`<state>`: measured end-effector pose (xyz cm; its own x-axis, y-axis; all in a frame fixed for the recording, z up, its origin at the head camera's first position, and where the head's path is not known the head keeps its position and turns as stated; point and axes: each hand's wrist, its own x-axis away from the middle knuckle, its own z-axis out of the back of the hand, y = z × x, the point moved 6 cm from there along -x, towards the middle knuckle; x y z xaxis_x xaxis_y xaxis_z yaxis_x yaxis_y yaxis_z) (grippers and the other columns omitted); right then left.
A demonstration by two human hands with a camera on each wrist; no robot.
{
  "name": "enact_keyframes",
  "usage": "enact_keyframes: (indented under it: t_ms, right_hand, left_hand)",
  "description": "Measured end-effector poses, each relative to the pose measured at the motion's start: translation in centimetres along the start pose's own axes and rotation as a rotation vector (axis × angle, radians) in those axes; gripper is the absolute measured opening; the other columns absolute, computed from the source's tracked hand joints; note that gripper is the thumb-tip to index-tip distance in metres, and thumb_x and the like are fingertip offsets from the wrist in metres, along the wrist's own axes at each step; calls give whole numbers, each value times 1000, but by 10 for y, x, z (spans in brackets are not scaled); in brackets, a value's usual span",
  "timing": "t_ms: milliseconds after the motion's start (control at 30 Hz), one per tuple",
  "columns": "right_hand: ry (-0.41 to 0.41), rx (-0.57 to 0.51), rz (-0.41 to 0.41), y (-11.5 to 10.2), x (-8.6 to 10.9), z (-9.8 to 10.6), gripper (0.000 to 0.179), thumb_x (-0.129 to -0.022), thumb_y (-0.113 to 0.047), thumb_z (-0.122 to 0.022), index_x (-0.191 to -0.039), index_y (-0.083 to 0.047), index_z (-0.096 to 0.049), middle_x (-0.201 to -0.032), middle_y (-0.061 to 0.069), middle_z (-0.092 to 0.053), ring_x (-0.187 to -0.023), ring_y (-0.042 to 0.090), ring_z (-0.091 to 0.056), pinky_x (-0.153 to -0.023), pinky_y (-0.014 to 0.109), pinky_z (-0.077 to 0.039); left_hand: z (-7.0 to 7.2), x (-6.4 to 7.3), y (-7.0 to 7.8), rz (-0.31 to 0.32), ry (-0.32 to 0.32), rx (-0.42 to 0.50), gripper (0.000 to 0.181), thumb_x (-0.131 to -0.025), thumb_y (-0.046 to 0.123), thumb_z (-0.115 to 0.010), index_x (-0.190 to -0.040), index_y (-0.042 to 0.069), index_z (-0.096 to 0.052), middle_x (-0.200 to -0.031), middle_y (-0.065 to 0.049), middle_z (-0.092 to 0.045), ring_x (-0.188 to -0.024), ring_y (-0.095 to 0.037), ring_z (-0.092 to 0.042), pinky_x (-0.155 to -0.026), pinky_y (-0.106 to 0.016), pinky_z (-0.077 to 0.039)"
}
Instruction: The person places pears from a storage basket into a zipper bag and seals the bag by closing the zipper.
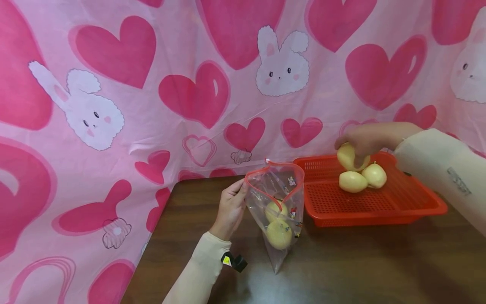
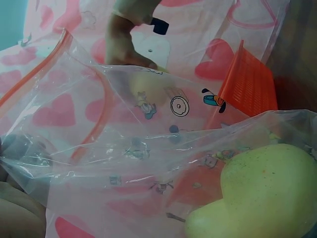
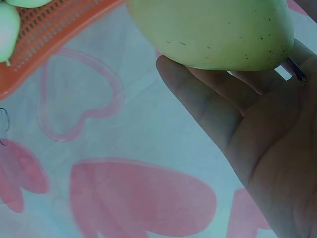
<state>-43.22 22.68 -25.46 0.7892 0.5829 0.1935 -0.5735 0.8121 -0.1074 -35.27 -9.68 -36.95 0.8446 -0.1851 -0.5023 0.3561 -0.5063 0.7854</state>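
Observation:
My left hand (image 1: 230,207) pinches the left side of the red-rimmed mouth of a clear zip bag (image 1: 262,202), which stands open above the table. Two pale yellow pears (image 1: 279,234) lie inside it, one over the other; in the left wrist view a pear (image 2: 267,188) fills the lower right behind the printed plastic. Over the red basket, my right hand (image 1: 366,139) grips another pear (image 1: 346,157). Close up in the right wrist view, that pear (image 3: 213,34) sits against the fingers, its stem toward the palm.
The red plastic basket (image 1: 379,217) stands at the right, just beside the bag, with two more pears (image 1: 353,181) in it. A brown wooden table (image 1: 322,270) lies underneath. Behind everything hangs a pink cloth (image 1: 243,101) with hearts and rabbits.

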Motion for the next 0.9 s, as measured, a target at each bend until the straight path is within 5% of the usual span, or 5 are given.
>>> enact_keyframes:
  t_ms: [433, 733, 900]
  right_hand:
    - [20, -1, 19, -36, -15, 25, 66, -63, -5, -82, -126, -4, -61, -113, 11, -62, -93, 29, -52, -74, 43, -47]
    - [60, 37, 73, -65, -25, 39, 61, -63, -11, -85, -121, -10, -65, -92, 4, -60, -79, 23, -51, -68, 38, -44]
    - [79, 43, 102, -77, -27, 43, 57, -64, -11, -84, -119, -13, -65, -103, 2, -60, -87, 24, -52, -74, 39, -44]
  left_hand:
    - [-2, 1, 0, -5, -18, -32, 38, -101, 9, -51, -132, -14, -49, -124, -8, -64, -117, -22, -57, -102, -38, -43]
    - [0, 2, 0, 3, -15, -29, 38, -101, 9, -51, -133, -13, -50, -126, -9, -63, -118, -24, -56, -102, -38, -43]
    - [-1, 1, 0, 2, -16, -27, 38, -101, 9, -51, -132, -13, -51, -125, -10, -63, -118, -24, -56, -102, -39, -43]
